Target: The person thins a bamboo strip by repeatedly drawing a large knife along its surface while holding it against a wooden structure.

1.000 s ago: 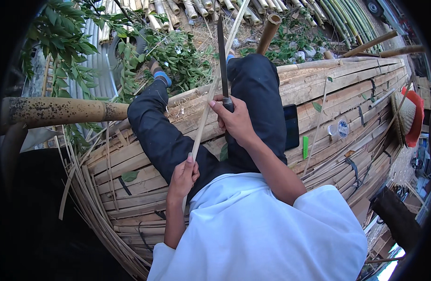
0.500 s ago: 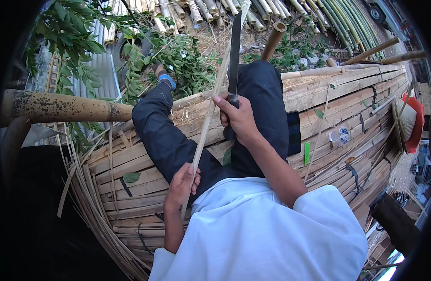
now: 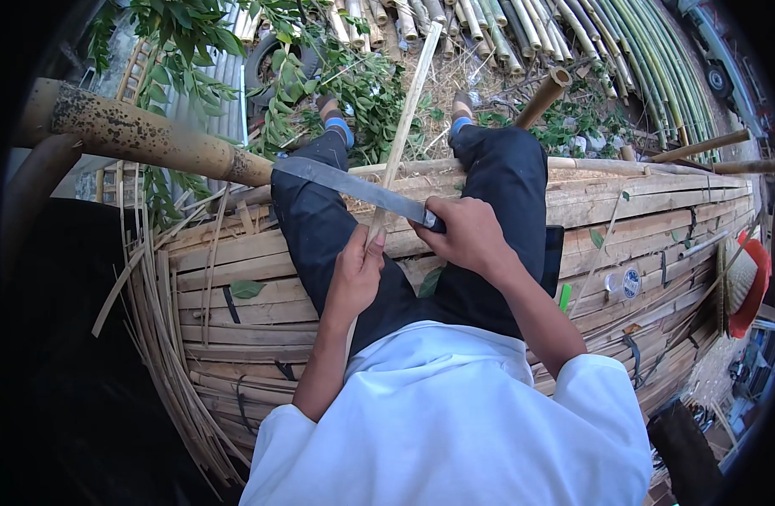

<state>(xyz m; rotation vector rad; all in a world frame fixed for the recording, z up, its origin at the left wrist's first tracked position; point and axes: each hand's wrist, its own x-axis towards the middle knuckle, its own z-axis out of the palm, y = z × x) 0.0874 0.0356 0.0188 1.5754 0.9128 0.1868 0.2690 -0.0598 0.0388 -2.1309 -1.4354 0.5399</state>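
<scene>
My left hand [image 3: 356, 274] is closed round a long, pale bamboo strip [image 3: 411, 110], which slants up and away between my knees. Its near end runs down beside my left forearm. My right hand [image 3: 470, 232] grips the dark handle of a long knife [image 3: 341, 182]. The grey blade points left and crosses the strip just beyond my left hand, its tip above my left knee. Whether the edge touches the strip, I cannot tell. Under me is a platform of split bamboo slats [image 3: 573, 200].
A thick bamboo pole [image 3: 151, 131] juts in from the left, near my left knee. A bamboo post [image 3: 543, 99] rises past my right knee. To the right lie a dark phone [image 3: 552, 255], a clear plastic cup [image 3: 621, 284] and a straw hat [image 3: 733, 278]. Bamboo poles [image 3: 606, 59] lie beyond.
The knife has swung from pointing away to lying leftward across the strip. My left hand has moved forward. My right hand has shifted right and nearer, and my right knee has moved outward.
</scene>
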